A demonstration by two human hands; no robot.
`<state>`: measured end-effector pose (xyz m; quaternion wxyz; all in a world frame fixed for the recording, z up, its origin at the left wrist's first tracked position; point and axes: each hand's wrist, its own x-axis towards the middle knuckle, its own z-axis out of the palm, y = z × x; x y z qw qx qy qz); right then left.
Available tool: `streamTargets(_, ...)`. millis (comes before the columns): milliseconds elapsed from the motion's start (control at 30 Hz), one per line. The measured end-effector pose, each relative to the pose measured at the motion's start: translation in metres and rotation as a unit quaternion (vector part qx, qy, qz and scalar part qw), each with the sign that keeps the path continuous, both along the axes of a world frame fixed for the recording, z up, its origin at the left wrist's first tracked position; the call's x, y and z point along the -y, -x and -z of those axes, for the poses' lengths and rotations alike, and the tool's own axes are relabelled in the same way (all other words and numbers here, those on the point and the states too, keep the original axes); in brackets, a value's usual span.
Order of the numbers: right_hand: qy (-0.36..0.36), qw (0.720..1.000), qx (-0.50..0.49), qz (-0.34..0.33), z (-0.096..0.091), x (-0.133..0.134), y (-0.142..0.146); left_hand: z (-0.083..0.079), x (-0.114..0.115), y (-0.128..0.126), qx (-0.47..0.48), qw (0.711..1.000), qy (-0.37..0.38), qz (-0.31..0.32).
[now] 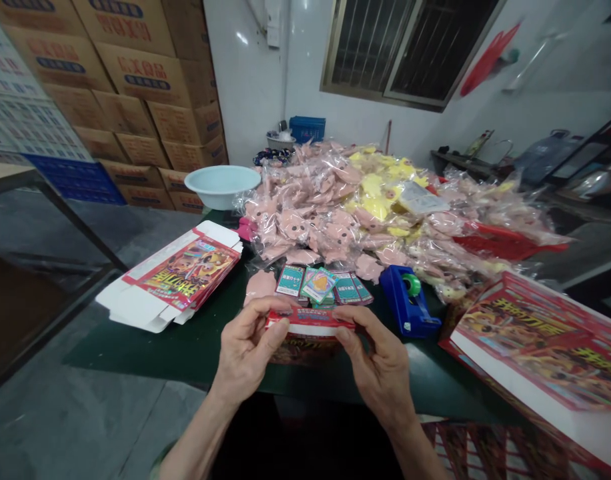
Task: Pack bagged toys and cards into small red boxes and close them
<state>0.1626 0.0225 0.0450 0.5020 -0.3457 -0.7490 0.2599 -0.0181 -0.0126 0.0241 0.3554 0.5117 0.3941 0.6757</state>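
Observation:
Between my two hands is a red printed carton (310, 321), its edge with a white strip facing me. My left hand (248, 347) pinches the carton's left end between thumb and fingers. At the other end, my right hand (375, 353) grips it the same way. The carton's lower part is dim and partly hidden. Just beyond it lie small printed cards (319, 285) in green and purple, in several piles. A blue tape dispenser (408, 303) with green tape stands to the right of the cards.
Flattened red-and-white cartons (185, 273) are stacked at left. Bagged pink and yellow plush-like pieces (330, 207) heap across the back, beside a pale blue basin (223, 183). Large red boxes (540, 340) stand at right. Brown cardboard boxes (135, 73) pile up behind.

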Motion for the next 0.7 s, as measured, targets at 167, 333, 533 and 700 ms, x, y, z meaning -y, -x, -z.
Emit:
streamTargets(167, -0.021, 1.000, -0.005, 0.015, 0.000, 0.003, 0.006, -0.001, -0.003, 0.005, 0.011, 0.999, 0.010, 0.028)
streamTargets(333, -0.067, 0.997, -0.005, 0.035, 0.004, 0.008, 0.009, -0.016, -0.008, 0.021, -0.035, 0.995, 0.005, 0.097)
streamTargets(533, -0.079, 0.995, 0.010, 0.063, 0.008, 0.013, 0.012, -0.010, -0.010, 0.021, -0.091, 0.992, -0.061, 0.064)
streamTargets(700, -0.103, 0.992, 0.035, 0.059, 0.003, 0.013, 0.010, -0.007, -0.011, 0.017, -0.120, 0.986, -0.116, 0.028)
